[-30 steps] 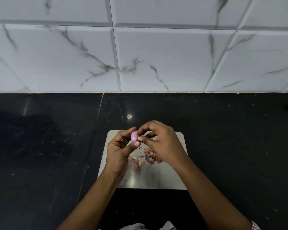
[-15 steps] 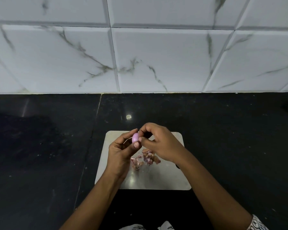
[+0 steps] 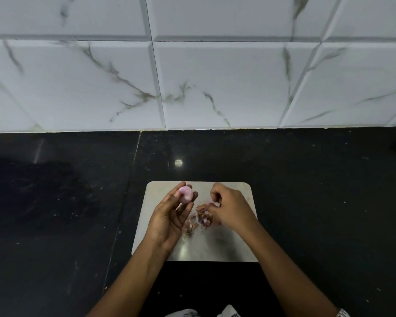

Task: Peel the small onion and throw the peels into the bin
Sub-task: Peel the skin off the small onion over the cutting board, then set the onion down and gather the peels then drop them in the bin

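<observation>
The small onion is pale pink and looks bare of skin. My left hand pinches it between thumb and fingertips above the far left part of a steel board. My right hand hovers over the board to the right of the onion, fingers curled, with a pink scrap of peel at its fingertips. Loose brown and pink peels lie in a small heap on the board between my two hands.
The board rests on a black stone counter. A white marble-tiled wall rises at the counter's back edge. No bin is in view. A bit of white patterned cloth shows at the bottom edge.
My hands have come apart. The right hand has left the onion and dropped to the right over the peel heap, while the left hand keeps the onion.
</observation>
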Demonstrator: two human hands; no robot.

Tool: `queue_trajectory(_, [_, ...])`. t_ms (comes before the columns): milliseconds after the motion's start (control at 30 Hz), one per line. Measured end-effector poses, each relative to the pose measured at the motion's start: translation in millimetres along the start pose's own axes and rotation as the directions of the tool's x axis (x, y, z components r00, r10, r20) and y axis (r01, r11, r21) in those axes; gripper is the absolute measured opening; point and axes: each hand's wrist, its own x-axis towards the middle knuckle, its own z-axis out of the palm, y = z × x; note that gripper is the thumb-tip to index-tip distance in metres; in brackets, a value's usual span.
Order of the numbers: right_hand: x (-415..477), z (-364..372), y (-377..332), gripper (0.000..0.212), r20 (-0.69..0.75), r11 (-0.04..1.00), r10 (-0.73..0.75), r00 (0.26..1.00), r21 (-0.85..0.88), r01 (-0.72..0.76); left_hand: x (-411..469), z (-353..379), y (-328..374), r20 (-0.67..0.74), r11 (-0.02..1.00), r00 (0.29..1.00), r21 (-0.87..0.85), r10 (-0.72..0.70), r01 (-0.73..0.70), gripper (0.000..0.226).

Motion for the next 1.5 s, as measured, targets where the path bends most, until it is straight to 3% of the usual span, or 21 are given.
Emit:
queue_trajectory(67, [-1.5, 3.9, 5.3, 0.011, 0.155, 0.998, 0.008, 0.988, -0.066, 0.002, 0.9, -3.4, -0.1, -0.047, 0.999, 0.998, -0.02, -0.043, 0.042, 0.021])
queue_trajectory(133, [-3.7, 5.2, 7.8, 0.037, 0.365, 0.976, 0.031, 0.931, -0.21, 0.05, 1.4, -6.3, -0.3, -0.051, 0.996, 0.995, -0.034, -0.082, 0.081, 0.02])
queue_trajectory(167, [-4.7, 6.1, 8.5, 0.047, 0.403, 0.964, 0.047, 0.914, -0.257, 0.063, 1.1, -7.2, -0.4, -0.046, 0.995, 0.994, -0.036, -0.096, 0.095, 0.021])
queue_trajectory(200, [-5.7, 5.9, 8.7, 0.045, 0.364, 0.967, 0.042, 0.93, -0.248, 0.054, 0.6, -7.9, -0.9, -0.043, 0.994, 0.993, -0.036, -0.106, 0.105, 0.022])
queue_trajectory(267, [-6.4, 0.8, 5.6, 0.014, 0.157, 0.988, 0.014, 0.988, -0.152, 0.01, -0.2, -8.9, -2.9, -0.044, 0.993, 0.993, -0.048, -0.113, 0.111, 0.021])
queue_trajectory(333, [-5.5, -1.7, 5.1, 0.028, -0.028, 0.997, -0.027, 0.999, -0.074, 0.025, -1.7, -8.3, -4.3, -0.046, 0.992, 0.992, -0.06, -0.116, 0.113, 0.027])
queue_trajectory(367, [-5.2, -2.3, 4.6, 0.025, -0.027, 0.999, -0.044, 0.999, -0.028, 0.043, -2.8, -7.6, -4.8, -0.047, 0.992, 0.992, -0.059, -0.118, 0.115, 0.031])
queue_trajectory(433, [-8.4, -5.1, -0.6, 0.014, 0.136, 0.995, -0.075, 0.988, -0.052, 0.083, -4.0, -6.8, -6.6, -0.055, 0.992, 0.992, -0.042, -0.117, 0.115, 0.034])
queue_trajectory(500, [-9.4, -4.6, 1.7, 0.038, 0.229, 0.984, -0.084, 0.97, -0.132, 0.116, -4.2, -6.0, -7.6, -0.081, 0.993, 0.99, -0.036, -0.119, 0.117, 0.032])
queue_trajectory(633, [-13.6, -5.7, -1.1, 0.052, 0.084, 0.974, -0.178, 0.98, 0.157, 0.163, -4.4, -0.4, -8.3, -0.132, 0.993, 0.985, -0.039, -0.115, 0.11, 0.02])
queue_trajectory(767, [-16.8, 13.0, -0.1, 0.053, -0.013, 0.957, -0.25, 0.968, 0.149, 0.25, -3.3, 13.6, -14.9, -0.197, 0.991, 0.971, 0.003, -0.132, 0.135, 0.014])
queue_trajectory(967, [-18.2, 14.0, 13.7, 0.035, -0.138, 0.952, -0.133, 0.981, 0.256, 0.165, 2.1, 25.7, -25.1, -0.24, 0.972, 0.956, 0.12, -0.169, 0.202, 0.024])
queue_trajectory(1067, [-20.0, 1.4, 21.1, 0.029, -0.064, 0.878, 0.018, 0.998, 0.479, 0.015, 5.1, 26.1, -22.6, -0.23, 0.946, 0.954, 0.213, -0.193, 0.243, 0.032])
queue_trajectory(1133, [-21.2, -11.1, 30.5, 0.03, -0.025, 0.803, 0.08, 0.996, 0.594, -0.05, 5.5, 22.5, -17.1, -0.22, 0.928, 0.967, 0.32, -0.125, 0.193, 0.033])
queue_trajectory(1200, [-22.8, -25.0, 43.1, 0.032, -0.055, 0.783, 0.14, 0.989, 0.617, -0.077, 4.8, 12.5, -11.1, -0.145, 0.827, 0.988, 0.56, 0.053, 0.038, 0.037])
queue_trajectory(1300, [-25.6, -43.1, 69.1, 0.033, -0.157, 0.818, 0.241, 0.958, 0.564, -0.114, 11.3, -16.1, -8.2, 0.079, 0.399, 0.959, 0.897, 0.273, -0.188, 0.028])
queue_trajectory(1433, [-27.6, -60.4, 114.3, 0.04, -0.21, 0.842, 0.365, 0.907, 0.49, -0.225, 27.4, -51.6, -14.4, 0.237, 0.072, 0.92, 0.96, 0.312, -0.272, 0.031])
queue_trajectory(1500, [-27.7, -66.0, 133.2, 0.036, -0.21, 0.843, 0.399, 0.892, 0.468, -0.266, 33.3, -61.3, -14.4, 0.254, 0.039, 0.902, 0.958, 0.349, -0.285, 0.031])
